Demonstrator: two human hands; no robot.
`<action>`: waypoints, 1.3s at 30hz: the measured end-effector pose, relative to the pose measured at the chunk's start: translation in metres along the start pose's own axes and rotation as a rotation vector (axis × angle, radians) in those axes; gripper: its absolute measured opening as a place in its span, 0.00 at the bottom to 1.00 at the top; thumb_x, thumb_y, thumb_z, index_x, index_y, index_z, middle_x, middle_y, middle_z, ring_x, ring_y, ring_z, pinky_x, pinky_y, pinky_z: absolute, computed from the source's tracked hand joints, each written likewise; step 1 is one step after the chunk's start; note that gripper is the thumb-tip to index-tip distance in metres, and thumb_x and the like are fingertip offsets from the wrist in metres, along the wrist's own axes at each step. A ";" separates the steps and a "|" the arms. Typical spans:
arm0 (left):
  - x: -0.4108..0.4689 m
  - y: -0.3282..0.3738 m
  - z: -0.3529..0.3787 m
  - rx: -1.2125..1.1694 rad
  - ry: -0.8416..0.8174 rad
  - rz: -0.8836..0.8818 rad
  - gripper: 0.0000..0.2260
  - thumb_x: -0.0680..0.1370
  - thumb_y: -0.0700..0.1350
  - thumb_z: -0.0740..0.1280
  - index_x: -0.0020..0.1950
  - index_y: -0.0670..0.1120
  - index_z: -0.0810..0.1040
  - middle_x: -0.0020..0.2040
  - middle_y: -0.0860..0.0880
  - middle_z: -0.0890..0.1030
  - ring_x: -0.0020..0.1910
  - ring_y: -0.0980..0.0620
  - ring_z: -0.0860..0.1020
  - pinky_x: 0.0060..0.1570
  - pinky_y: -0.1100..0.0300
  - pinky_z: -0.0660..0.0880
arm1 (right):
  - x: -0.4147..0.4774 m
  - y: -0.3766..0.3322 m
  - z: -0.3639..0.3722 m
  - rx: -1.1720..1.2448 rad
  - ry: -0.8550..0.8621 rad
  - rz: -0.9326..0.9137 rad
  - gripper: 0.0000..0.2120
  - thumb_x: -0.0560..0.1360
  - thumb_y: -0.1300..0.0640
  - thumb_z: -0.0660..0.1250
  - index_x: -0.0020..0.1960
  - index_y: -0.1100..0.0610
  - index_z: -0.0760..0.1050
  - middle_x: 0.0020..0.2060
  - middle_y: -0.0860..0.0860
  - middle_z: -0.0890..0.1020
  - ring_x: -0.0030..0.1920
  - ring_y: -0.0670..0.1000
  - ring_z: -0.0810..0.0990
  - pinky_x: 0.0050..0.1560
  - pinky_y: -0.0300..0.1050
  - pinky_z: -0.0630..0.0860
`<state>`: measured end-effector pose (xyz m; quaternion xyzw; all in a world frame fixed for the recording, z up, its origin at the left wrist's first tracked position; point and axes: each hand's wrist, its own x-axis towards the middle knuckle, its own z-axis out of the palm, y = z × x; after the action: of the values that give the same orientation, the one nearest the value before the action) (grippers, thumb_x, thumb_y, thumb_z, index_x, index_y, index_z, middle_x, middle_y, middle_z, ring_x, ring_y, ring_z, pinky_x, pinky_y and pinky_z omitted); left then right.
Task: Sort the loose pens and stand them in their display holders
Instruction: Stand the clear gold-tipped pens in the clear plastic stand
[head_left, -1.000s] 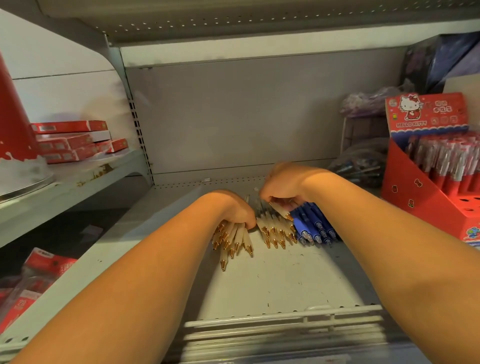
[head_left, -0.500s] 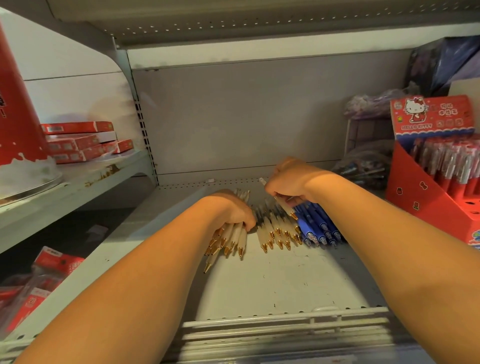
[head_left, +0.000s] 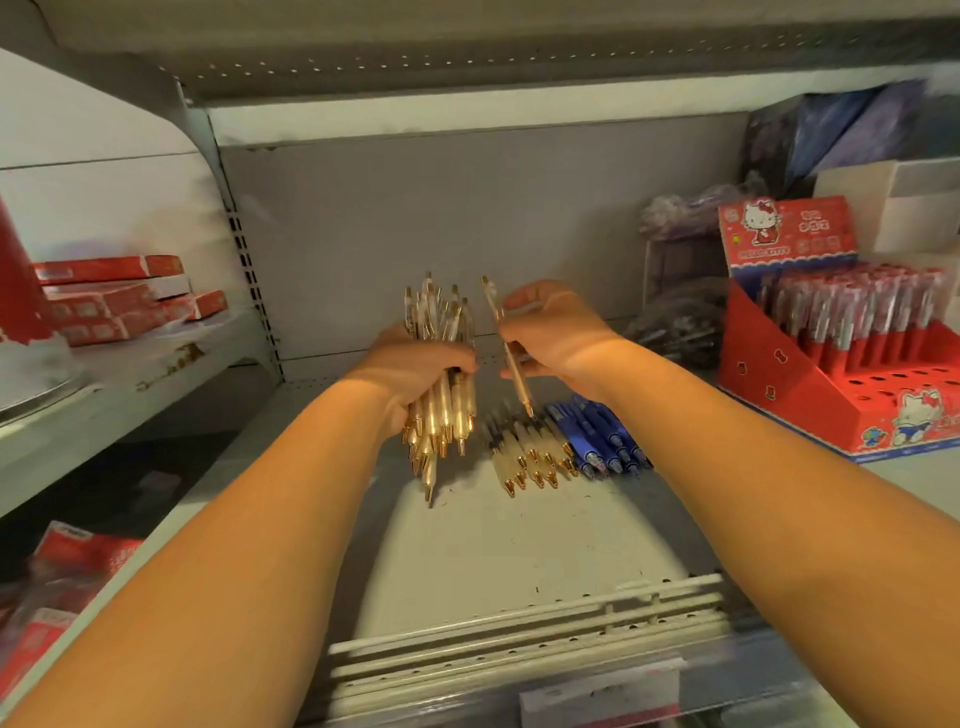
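My left hand (head_left: 415, 371) grips a bundle of several cream pens with gold tips (head_left: 441, 415), held upright above the shelf, tips down. My right hand (head_left: 556, 332) pinches a single cream and gold pen (head_left: 511, 358) just right of the bundle, tip down. On the shelf below lie more cream and gold pens (head_left: 530, 457) and a row of blue pens (head_left: 597, 441). A red cartoon-cat display holder (head_left: 779, 384) stands at the right, its back rows full of red and clear pens, its front holes bare.
The grey shelf floor (head_left: 493, 540) has a white rail (head_left: 519, 623) along its front edge. Bagged dark pens (head_left: 680, 327) sit behind the holder. Red boxes (head_left: 114, 301) are stacked on the shelf to the left. An upper shelf hangs close overhead.
Both hands have risen off the shelf. The left lifted the bundle of cream pens upright; the right lifted one pen clear of the pile.
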<state>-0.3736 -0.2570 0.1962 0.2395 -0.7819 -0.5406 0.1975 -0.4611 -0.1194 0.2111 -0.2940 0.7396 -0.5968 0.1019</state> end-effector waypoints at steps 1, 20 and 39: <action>-0.003 0.004 0.002 -0.046 0.003 0.030 0.15 0.67 0.41 0.76 0.51 0.39 0.80 0.42 0.42 0.79 0.40 0.47 0.75 0.47 0.49 0.77 | -0.003 -0.002 0.000 0.071 0.021 0.005 0.16 0.76 0.66 0.66 0.63 0.58 0.71 0.47 0.57 0.79 0.40 0.54 0.83 0.39 0.47 0.84; -0.116 0.079 0.103 -0.695 -0.570 0.562 0.07 0.65 0.36 0.69 0.40 0.46 0.79 0.31 0.52 0.80 0.29 0.55 0.78 0.31 0.61 0.76 | -0.158 -0.019 -0.107 0.882 0.208 -0.275 0.11 0.75 0.64 0.57 0.53 0.64 0.76 0.31 0.51 0.73 0.28 0.46 0.68 0.24 0.36 0.65; -0.250 0.137 0.357 -0.735 -0.650 0.475 0.13 0.63 0.39 0.70 0.47 0.41 0.77 0.32 0.48 0.77 0.32 0.49 0.76 0.33 0.55 0.76 | -0.321 0.050 -0.360 0.811 0.394 -0.311 0.12 0.75 0.66 0.59 0.58 0.62 0.71 0.34 0.53 0.74 0.30 0.47 0.72 0.26 0.37 0.68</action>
<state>-0.3962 0.1995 0.1919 -0.2083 -0.5946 -0.7651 0.1330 -0.3988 0.3612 0.1960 -0.2191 0.3994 -0.8899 -0.0243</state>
